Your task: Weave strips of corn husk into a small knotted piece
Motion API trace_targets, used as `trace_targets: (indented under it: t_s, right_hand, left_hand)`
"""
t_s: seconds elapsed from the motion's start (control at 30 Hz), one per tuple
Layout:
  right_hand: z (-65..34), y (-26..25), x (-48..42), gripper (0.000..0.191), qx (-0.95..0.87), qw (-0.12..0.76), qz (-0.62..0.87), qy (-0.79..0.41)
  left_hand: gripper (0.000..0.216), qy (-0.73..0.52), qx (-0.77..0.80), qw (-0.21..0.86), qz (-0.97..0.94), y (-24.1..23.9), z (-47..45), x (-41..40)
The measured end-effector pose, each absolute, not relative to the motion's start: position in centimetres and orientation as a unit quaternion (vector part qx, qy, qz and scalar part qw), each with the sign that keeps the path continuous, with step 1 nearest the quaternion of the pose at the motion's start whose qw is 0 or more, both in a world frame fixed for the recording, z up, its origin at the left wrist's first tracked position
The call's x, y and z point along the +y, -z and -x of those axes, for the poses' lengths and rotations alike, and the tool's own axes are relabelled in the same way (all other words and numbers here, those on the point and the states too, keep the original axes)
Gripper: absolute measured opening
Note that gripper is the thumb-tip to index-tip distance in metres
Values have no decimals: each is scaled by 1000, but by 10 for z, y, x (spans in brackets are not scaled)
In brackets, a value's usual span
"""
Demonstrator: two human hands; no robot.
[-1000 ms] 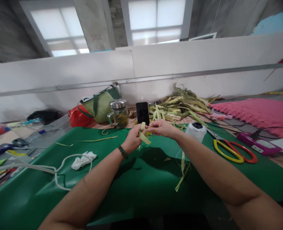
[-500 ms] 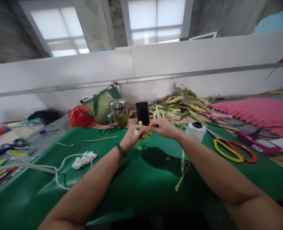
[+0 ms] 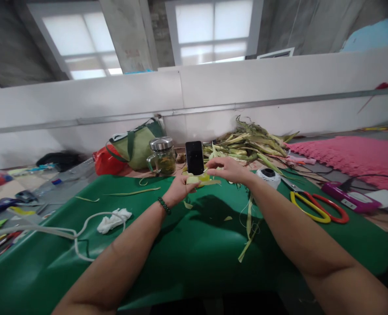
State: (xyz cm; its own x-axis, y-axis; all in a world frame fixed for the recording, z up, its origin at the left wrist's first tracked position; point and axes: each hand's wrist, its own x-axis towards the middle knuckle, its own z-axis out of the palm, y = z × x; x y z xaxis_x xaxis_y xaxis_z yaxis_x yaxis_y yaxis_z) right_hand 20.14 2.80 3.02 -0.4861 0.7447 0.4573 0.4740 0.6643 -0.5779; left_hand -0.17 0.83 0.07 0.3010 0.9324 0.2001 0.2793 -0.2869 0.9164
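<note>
A green mat (image 3: 197,262) lies before you, a leaf heap (image 3: 253,143) beyond it. Your right hand (image 3: 229,169) hovers above the mat; its grip is too indistinct to tell. Your left hand (image 3: 178,190) pinches a pale leaf strip (image 3: 193,180), raised near your right hand.

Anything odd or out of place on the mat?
Nothing looks spilled or damaged. Just untidy: a crumpled white wad lies amid a white cord's loops on the green mat, and pale strips straggle loose, nearer the wearer than the white spool.
</note>
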Motion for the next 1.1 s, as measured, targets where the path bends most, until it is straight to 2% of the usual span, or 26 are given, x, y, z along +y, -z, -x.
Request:
trace_targets:
  t_s: [0.07,0.17,0.3,0.47,0.57,0.67,0.77,0.9,0.97,1.1]
  right_hand:
    - [-190,-26,22,31,-847,361,342,-186]
    - [-175,-18,17,16,-863,353,318,-169]
    - [-170,-15,16,20,-833,396,342,-180]
    - [-177,-22,14,20,-791,451,357,-209]
    - [-179,-26,14,23,-790,459,337,-224]
    - [-180,-26,17,27,-810,424,336,-224]
    - [-181,-24,20,33,-828,336,382,-235]
    - [-183,-19,23,37,-842,209,351,-353]
    - [-185,-18,24,38,-841,207,332,-374]
    - [-194,-22,26,39,-862,201,332,-326]
  left_hand:
    - [21,-387,433,409,-704,5,-2,9]
    - [14,-374,420,419,-712,11,-6,9]
    - [16,-398,398,423,-709,12,-7,7]
    - [21,-430,361,345,-752,11,-8,5]
    - [24,-433,363,334,-754,11,-11,2]
    - [29,-413,375,395,-730,11,-13,1]
    - [27,-416,381,453,-690,6,-9,2]
    - [26,-452,390,434,-674,-2,0,7]
    - [27,-456,395,456,-654,-4,2,8]
    - [28,-428,411,451,-667,-6,5,9]
